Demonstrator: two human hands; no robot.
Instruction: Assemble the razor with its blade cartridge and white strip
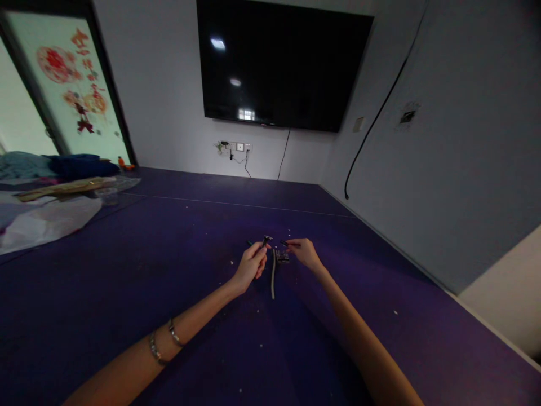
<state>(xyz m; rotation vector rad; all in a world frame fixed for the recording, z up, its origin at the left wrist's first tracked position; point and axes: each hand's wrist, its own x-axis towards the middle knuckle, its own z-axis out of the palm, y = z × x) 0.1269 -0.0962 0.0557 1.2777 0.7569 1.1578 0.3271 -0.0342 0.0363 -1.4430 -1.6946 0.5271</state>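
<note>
In the head view my left hand (pixel 249 268) is closed on a small dark object with a metallic top (pixel 266 240); its exact kind is too small to make out. Opposite it, my right hand (pixel 306 253) pinches a thin dark stick-like piece (pixel 284 243) pointing toward the left hand. A short gap separates the two held pieces. Between the hands, a small grey patterned piece (pixel 282 257) lies on the purple surface (pixel 203 316). Beside it runs a pale grey strip or tube (pixel 273 282), pointing toward me. A small green bit (pixel 249 243) shows just behind my left hand.
Small white scraps (pixel 395 312) are scattered over the surface. At the far left lie white plastic sheeting (pixel 54 223), a tan flat item (pixel 67 189) and blue cloth (pixel 82 166). A black cable (pixel 376 115) hangs down the right wall; a large television (pixel 283 62) hangs ahead.
</note>
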